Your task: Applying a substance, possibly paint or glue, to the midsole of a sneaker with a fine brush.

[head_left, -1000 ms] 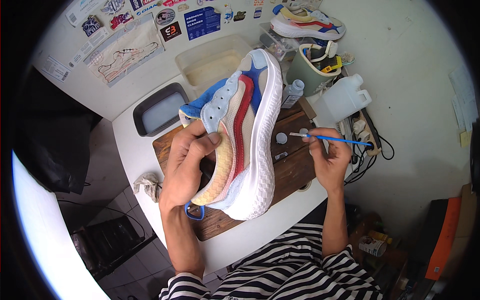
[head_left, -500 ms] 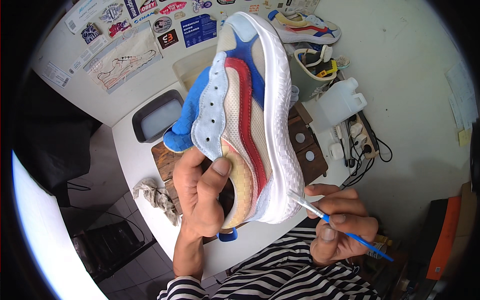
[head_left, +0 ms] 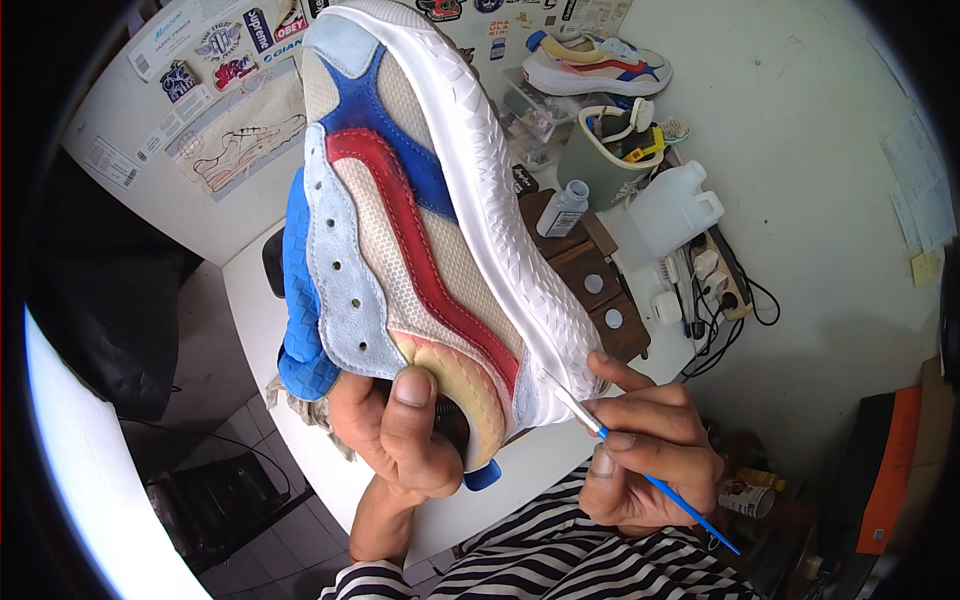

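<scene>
My left hand [head_left: 400, 435] grips a sneaker [head_left: 420, 240] by its padded collar, thumb outside and fingers hidden behind the opening. The shoe is held up with its toe away from me and its side facing me. It has a white sole, a red stripe, blue and pale-blue panels, beige mesh and a yellowish collar; no laces show in its eyelets. My right hand [head_left: 655, 450] pinches a thin blue-handled paintbrush [head_left: 690, 512]. The brush tip meets the white sole near the heel, and my index finger lies against the sole's edge.
A white table [head_left: 460, 530] carries an open small bottle [head_left: 563, 210] on a dark wooden stand, a translucent jug [head_left: 675, 208], a bucket of brushes [head_left: 600, 165] and a power strip [head_left: 728, 275] with cables. A matching sneaker [head_left: 600, 65] stands at the back. Stickers cover the back wall.
The sneaker has tilted leftward at the toe and come nearer. My right hand and brush have moved a little left and down, with the tip still by the heel of the sole.
</scene>
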The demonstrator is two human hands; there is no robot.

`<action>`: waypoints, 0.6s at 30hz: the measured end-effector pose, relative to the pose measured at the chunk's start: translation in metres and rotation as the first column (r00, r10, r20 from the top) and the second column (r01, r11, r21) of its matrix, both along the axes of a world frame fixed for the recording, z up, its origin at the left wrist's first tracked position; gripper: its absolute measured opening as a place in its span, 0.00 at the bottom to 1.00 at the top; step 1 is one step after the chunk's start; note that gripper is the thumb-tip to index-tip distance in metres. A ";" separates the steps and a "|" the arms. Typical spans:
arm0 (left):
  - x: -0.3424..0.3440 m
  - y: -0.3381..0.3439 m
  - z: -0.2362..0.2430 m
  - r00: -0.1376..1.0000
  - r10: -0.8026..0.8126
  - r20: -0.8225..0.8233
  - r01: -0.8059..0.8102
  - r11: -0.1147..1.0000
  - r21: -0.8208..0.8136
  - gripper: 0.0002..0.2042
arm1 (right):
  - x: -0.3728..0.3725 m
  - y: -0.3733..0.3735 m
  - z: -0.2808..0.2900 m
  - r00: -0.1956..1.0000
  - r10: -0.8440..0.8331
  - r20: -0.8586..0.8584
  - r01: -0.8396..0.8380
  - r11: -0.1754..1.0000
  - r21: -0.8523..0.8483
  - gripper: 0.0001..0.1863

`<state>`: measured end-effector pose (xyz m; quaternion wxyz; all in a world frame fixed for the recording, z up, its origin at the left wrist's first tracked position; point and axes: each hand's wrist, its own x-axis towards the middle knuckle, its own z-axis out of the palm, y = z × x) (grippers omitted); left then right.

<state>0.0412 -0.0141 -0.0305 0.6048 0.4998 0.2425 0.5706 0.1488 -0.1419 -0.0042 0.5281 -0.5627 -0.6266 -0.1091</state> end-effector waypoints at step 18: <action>-0.009 -0.002 -0.004 1.000 -0.001 0.020 0.002 1.000 -0.017 0.30 | -0.002 0.009 -0.002 0.997 -0.078 0.026 0.076 0.993 0.091 0.08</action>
